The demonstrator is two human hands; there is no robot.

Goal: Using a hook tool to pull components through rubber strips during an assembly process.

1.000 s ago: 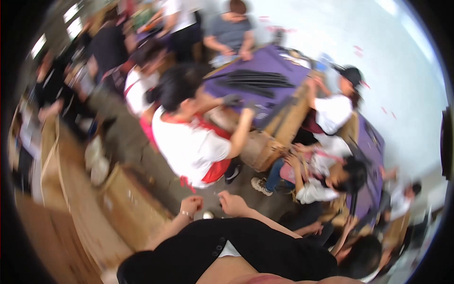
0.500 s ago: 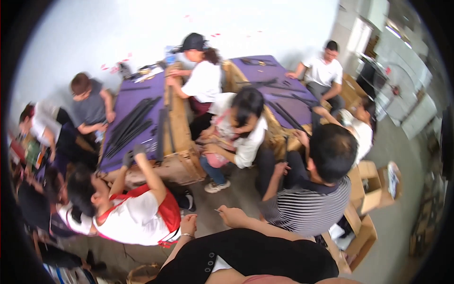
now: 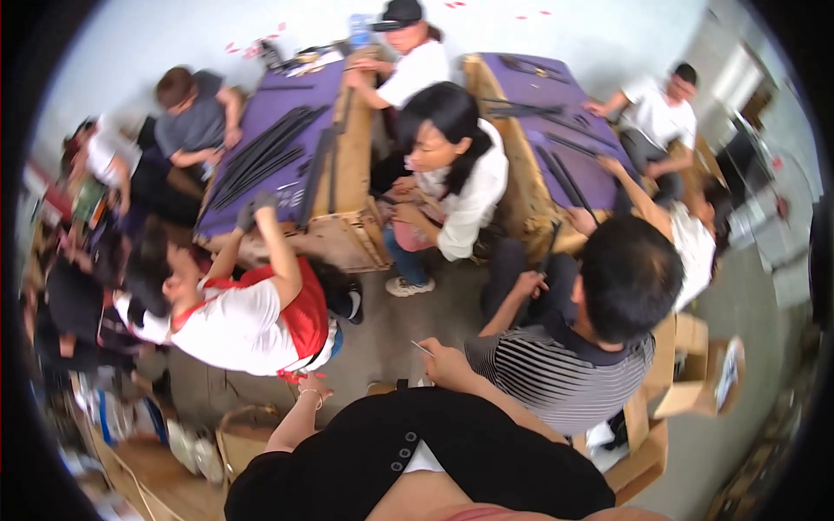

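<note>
My left hand (image 3: 313, 385), with a bracelet at its wrist, is low in the middle. Its fingers look apart, close to the red ties of a co-worker's apron (image 3: 289, 300); whether they touch the ties I cannot tell. In front of me my right hand (image 3: 448, 366) pinches a thin, pale, pin-like piece (image 3: 423, 348) that points up and left. Most of that piece is hidden in the fingers, so its kind does not show. On the purple-topped table (image 3: 248, 201) ahead left lie several long black strips (image 3: 269, 156).
Another purple table (image 3: 543, 78) with black strips stands ahead right. Co-workers sit round both tables; one in a striped shirt (image 3: 552, 373) is close on my right. Open cardboard boxes (image 3: 638, 464) stand at the right, and a carton (image 3: 165, 464) and a basket (image 3: 248, 443) at the lower left.
My hands have drawn apart: the left has gone left and down to the co-worker's apron ties, the right slightly up and right with the thin piece. The view has tilted lower.
</note>
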